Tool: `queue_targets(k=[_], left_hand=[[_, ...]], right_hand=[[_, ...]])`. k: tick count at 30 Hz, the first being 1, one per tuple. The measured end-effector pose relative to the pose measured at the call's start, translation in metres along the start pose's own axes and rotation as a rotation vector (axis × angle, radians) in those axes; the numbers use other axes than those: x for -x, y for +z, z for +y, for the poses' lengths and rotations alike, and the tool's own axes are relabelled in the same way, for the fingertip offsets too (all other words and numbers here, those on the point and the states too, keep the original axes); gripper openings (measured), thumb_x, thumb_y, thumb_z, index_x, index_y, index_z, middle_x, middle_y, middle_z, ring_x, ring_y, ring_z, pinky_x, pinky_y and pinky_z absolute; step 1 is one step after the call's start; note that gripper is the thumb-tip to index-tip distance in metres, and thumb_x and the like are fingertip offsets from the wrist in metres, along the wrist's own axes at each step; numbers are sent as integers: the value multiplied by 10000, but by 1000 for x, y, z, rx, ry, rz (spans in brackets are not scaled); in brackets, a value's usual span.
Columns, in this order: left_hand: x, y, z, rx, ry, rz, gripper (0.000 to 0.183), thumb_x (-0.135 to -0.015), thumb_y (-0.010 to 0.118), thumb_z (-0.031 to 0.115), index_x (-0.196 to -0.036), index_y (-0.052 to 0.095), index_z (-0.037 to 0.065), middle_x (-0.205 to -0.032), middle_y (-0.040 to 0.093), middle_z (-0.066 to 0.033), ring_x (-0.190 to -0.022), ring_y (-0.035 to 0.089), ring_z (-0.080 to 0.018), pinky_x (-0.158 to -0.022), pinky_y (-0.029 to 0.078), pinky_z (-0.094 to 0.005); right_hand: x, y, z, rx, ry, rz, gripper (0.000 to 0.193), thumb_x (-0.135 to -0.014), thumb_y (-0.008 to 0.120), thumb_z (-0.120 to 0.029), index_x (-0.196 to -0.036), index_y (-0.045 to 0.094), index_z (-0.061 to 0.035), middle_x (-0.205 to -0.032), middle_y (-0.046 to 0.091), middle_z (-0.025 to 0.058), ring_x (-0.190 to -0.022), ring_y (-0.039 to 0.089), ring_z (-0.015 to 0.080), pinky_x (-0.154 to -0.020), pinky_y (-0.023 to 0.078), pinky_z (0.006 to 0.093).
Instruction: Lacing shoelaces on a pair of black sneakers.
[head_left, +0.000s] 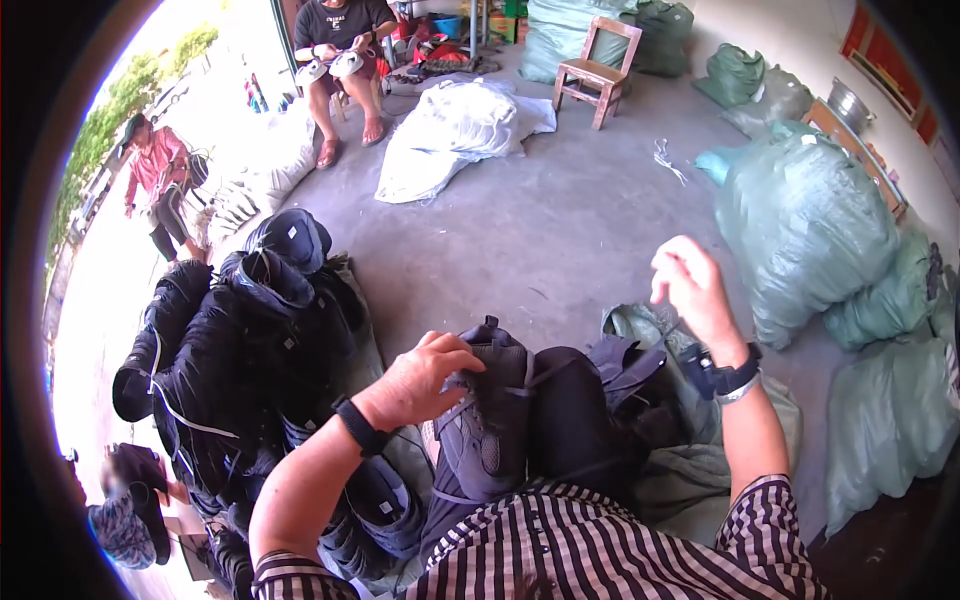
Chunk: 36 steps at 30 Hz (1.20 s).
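Note:
A dark grey shoe [487, 440] rests on my lap, its toe toward me. My left hand [425, 378] grips the shoe's upper edge on the left side, thumb and fingers closed on it. Raised to the right, well apart from the shoe, is my right hand [692, 290]. Its fingers are curled together; anything thin between them is too small to make out. Below that hand, beside my right leg, more dark shoes [632, 378] lie on an opened greenish sack [700, 465].
A tall heap of black shoes [225, 350] stands at my left. Large green sacks [805, 225] line the right side. Ahead are a white sack [460, 130] and a small wooden chair [598, 75]. One seated person [343, 50] handles light-coloured shoes; another person [160, 170] sits far left.

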<state>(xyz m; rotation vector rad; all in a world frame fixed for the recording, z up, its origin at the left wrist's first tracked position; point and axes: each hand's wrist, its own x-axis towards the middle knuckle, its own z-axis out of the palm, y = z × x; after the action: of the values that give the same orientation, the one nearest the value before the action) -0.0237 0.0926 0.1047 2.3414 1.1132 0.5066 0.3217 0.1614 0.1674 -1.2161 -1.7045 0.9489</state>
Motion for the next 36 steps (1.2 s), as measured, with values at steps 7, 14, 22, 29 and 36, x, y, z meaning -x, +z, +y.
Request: queue_targets(k=[7,14,22,29,36], left_hand=[[10,-3,-2,-43,-49,-4,276,-679,682,-6,-935,641,87,-1019,579,-93,-997,564,-281,-842,516,-356],[10,4,-1,-60,-33,47,279,-676,693,-2,-934,637,86,-996,587,-82,-970,580,-280,-826,526,-348],[14,3,-2,-74,-49,55,258,-671,691,11,-907,611,77,-992,588,-82,-965,581,-267,-809,528,-344],[27,21,-10,-101,51,235,212,-647,675,39,-815,549,74,-869,546,-56,-897,564,-262,-695,538,-349],[37,43,-7,32,-98,337,253,-659,715,-7,-836,551,69,-1054,579,-121,-995,570,-303,-811,508,-367]], right_hand=[[33,104,9,334,-111,-684,181,-738,674,-81,-910,619,-67,-745,597,53,-675,600,154,-624,476,291],[46,122,39,399,-243,-654,171,-768,653,-188,-827,610,-33,-763,630,134,-750,622,318,-687,484,400],[19,120,-18,396,-15,-751,256,-728,678,-226,-905,638,-46,-772,648,120,-756,641,267,-674,486,363],[27,180,10,339,-324,-600,138,-795,625,-178,-920,661,-131,-780,650,138,-748,641,319,-656,508,390],[33,189,22,355,-416,-550,79,-797,606,-170,-863,629,-133,-728,638,126,-698,638,318,-631,499,422]])
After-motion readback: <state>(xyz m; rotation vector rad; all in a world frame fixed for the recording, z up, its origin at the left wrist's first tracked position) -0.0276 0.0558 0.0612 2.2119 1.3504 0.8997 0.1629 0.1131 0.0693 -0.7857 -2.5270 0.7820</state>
